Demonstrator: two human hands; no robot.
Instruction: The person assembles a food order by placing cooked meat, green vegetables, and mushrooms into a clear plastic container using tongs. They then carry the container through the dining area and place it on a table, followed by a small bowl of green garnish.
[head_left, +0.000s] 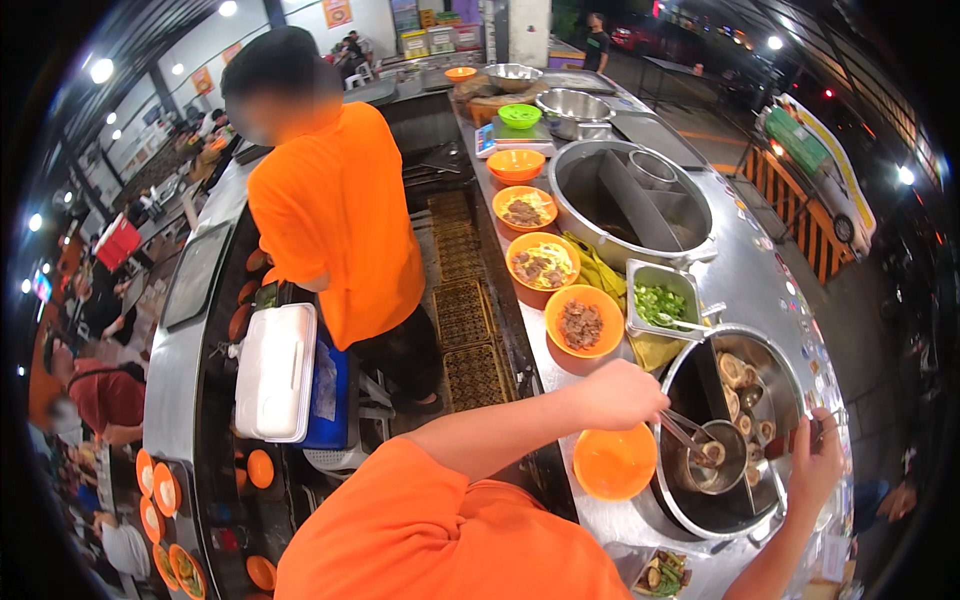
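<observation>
Two hands work over the near pot in my head view. The left hand is closed around the tongs, whose tips dip into the ladle at a pale chunk; whether they grip it I cannot tell. The right hand is narrowed on the ladle's dark red handle at the pot's outer side. The ladle hangs inside the pot, just beside more chunks and hiding part of what lies beneath. A dark divider splits the pot, and its tall rim stands between the orange bowl and the ladle.

Around this, the steel desk is crowded. The meat bowl sits just beyond the left hand, with two noodle bowls in line behind it, then stacked bowls and a green bowl on a scale. The greens tray, a spoon lying in it, is wedged between the two pots beside a yellowish cloth; the far pot is wide and divided too. The left forearm crosses the desk's edge and covers part of it. To the left, well apart from the hands, a co-worker in orange stands near a white-lidded cooler.
</observation>
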